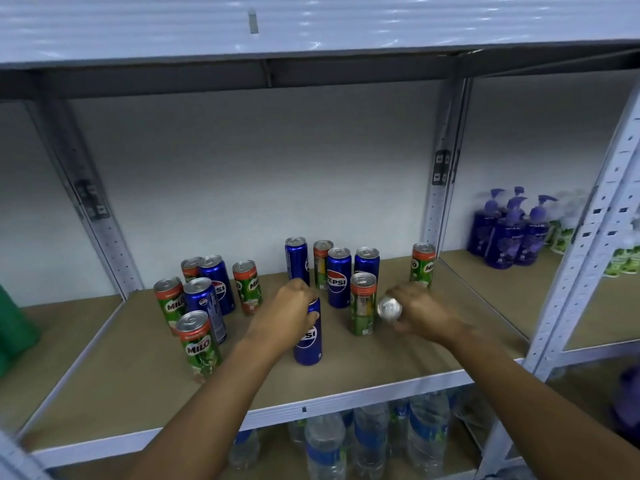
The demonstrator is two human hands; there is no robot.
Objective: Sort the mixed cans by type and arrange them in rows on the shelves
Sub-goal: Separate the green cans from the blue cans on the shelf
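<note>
Fingers of left hand wrap blue Pepsi aluminium can upright on tan shelf board; right hand grips tilted silver-ended can. Thin walls, likely slick: hold mid-body, gently.

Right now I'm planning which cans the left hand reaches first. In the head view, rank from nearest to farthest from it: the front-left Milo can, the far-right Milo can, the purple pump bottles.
1. Front-left Milo can, just left of the left hand.
2. Far-right Milo can, right, toward the back.
3. Purple pump bottles, next bay, far right.
</note>
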